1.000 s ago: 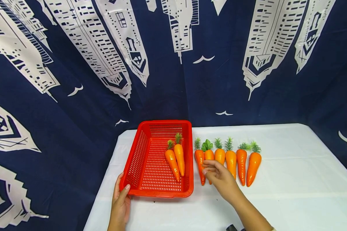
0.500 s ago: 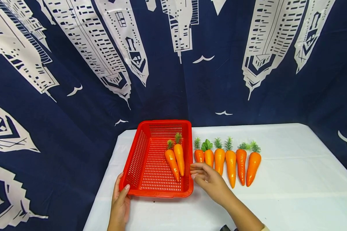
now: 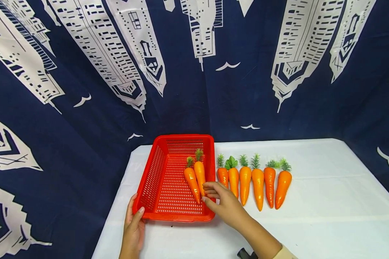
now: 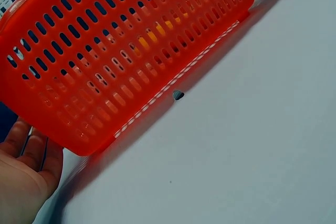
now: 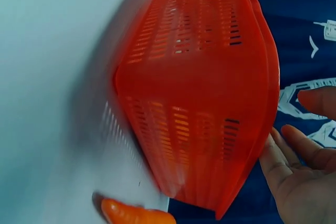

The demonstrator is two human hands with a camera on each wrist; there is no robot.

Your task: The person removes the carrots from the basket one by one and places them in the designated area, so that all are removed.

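Note:
A red plastic basket [image 3: 181, 137] with slotted walls stands on the white-covered table. My left hand [image 3: 134, 226] holds its near left corner, thumb over the rim and fingers along the outside. Inside lie two orange carrots with green tops, a left one [image 3: 192, 181] and a right one [image 3: 199, 171]. My right hand [image 3: 225, 205] reaches over the right rim, fingertips close to the right carrot's tip; whether they touch it cannot be told. In the right wrist view the right hand's fingers [image 5: 310, 153] are loosely bent beside the rim, with nothing visible between them.
Several carrots lie in a row right of the basket, among them a leafy-topped one [image 3: 233, 180] and the rightmost one [image 3: 283, 189]. A dark blue cloth [image 3: 233, 104] with white buildings hangs behind the table. A black object [image 3: 243, 253] shows by the right forearm.
My right hand has moved left, from above the carrot row across the basket's right rim. The left hand, basket and carrots stay where they were.

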